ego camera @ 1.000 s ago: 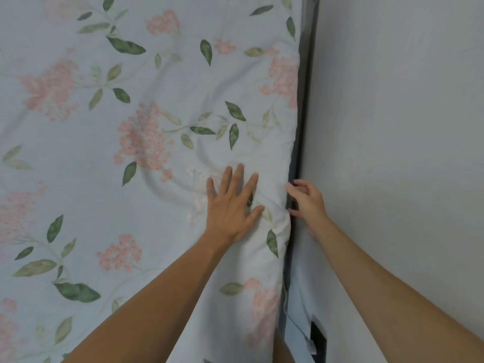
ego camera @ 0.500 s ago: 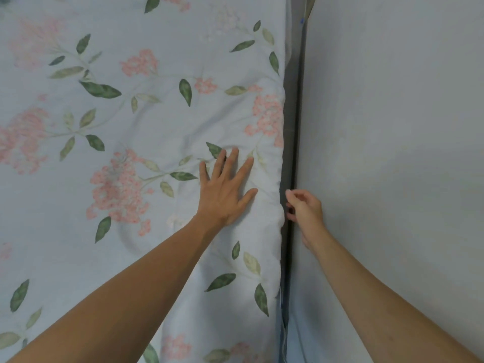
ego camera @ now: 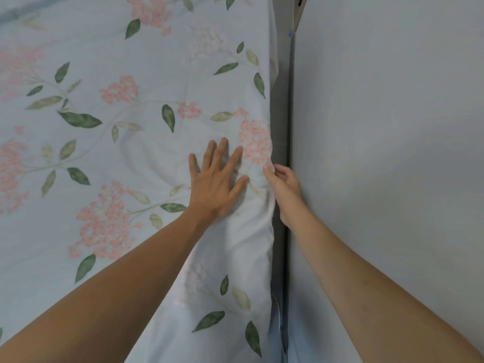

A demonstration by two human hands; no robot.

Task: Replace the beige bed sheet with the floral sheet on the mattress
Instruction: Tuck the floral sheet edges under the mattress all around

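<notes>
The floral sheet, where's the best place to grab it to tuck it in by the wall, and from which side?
Judging by its pose, grip the floral sheet at its draped side edge, coming from the wall side, where the right hand already meets it. The left hand presses the top flat.

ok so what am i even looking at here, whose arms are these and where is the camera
The camera sits on a person's head, looking forward and down, so the two bare arms are that person's own. There is no machine. The surface is a mattress covered by the floral sheet, pale blue with pink blossoms and green leaves. The left hand lies flat with spread fingers, pressing the sheet down near its edge. The right hand has its fingers curled at that edge, beside the narrow gap between the bed and the grey wall; whether it pinches the cloth is not clear.
</notes>
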